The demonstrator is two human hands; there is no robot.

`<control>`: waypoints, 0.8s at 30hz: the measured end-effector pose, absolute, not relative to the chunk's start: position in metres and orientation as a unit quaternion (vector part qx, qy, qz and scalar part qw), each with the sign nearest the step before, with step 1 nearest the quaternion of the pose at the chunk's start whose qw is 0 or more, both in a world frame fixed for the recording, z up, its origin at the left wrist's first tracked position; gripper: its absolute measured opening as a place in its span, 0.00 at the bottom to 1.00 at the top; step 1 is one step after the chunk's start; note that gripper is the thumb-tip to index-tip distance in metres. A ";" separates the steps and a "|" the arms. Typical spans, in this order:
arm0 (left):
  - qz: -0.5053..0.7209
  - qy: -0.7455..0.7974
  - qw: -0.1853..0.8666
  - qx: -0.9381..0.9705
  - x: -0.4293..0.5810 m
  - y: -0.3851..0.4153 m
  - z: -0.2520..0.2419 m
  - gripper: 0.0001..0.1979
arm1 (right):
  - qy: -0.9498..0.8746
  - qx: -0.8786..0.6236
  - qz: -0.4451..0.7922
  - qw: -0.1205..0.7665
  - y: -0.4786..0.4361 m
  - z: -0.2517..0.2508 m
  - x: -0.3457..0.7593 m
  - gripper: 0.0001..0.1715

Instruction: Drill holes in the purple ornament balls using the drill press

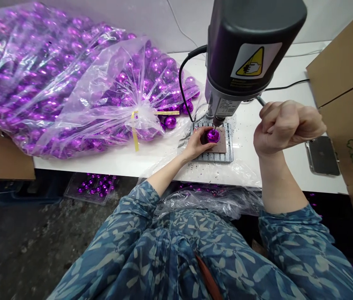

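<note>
My left hand (pixel 199 141) grips a shiny purple faceted ball (pixel 213 136) between thumb and fingers. The ball sits on a brown board (pixel 222 146) laid over the grooved metal base (pixel 229 155) of a bench drill press (pixel 245 46). Right above the ball is the drill chuck (pixel 218 121); whether the bit is inside the ball I cannot tell. My right hand (pixel 284 125) is closed in a fist at the drill's right side, around the end of its feed lever (pixel 260 101). The fingers hide the lever's grip.
A big clear bag (pixel 101 87) of purple balls, tied with a yellow strip, fills the left of the white table (pixel 117 163). To the right are a phone (pixel 322 156) and a cardboard box (pixel 348 83). A plastic tray (pixel 93 187) of balls is below. Dark shavings dot the table.
</note>
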State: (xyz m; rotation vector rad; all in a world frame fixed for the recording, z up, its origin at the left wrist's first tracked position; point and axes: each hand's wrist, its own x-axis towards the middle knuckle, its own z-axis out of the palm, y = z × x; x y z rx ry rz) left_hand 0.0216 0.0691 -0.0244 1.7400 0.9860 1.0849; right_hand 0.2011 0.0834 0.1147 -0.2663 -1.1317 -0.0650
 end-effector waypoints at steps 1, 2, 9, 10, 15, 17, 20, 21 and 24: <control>0.433 0.392 0.422 0.694 0.022 0.069 -0.025 0.32 | -0.538 -0.127 -0.033 0.832 0.083 0.113 0.202 0.34; 0.434 0.390 0.423 0.693 0.022 0.069 -0.025 0.32 | -0.543 -0.128 -0.034 0.829 0.082 0.112 0.202 0.35; 0.432 0.395 0.427 0.689 0.022 0.067 -0.023 0.33 | -0.560 -0.112 -0.046 0.819 0.080 0.112 0.201 0.37; 0.432 0.397 0.428 0.687 0.022 0.067 -0.022 0.33 | -0.557 -0.110 -0.045 0.822 0.081 0.112 0.201 0.38; 0.437 0.401 0.434 0.678 0.023 0.067 -0.021 0.32 | -0.560 -0.098 -0.037 0.822 0.077 0.107 0.198 0.40; 0.439 0.402 0.436 0.675 0.023 0.066 -0.021 0.31 | -0.568 -0.093 -0.031 0.817 0.073 0.107 0.197 0.41; 0.439 0.405 0.437 0.673 0.024 0.067 -0.020 0.31 | -0.556 -0.102 -0.004 0.825 0.070 0.123 0.192 0.39; 0.438 0.407 0.439 0.670 0.025 0.067 -0.020 0.31 | -0.544 -0.112 0.011 0.831 0.071 0.133 0.190 0.39; 0.446 0.434 0.444 0.644 0.027 0.065 -0.017 0.32 | -0.515 -0.152 0.061 0.842 0.080 0.171 0.183 0.39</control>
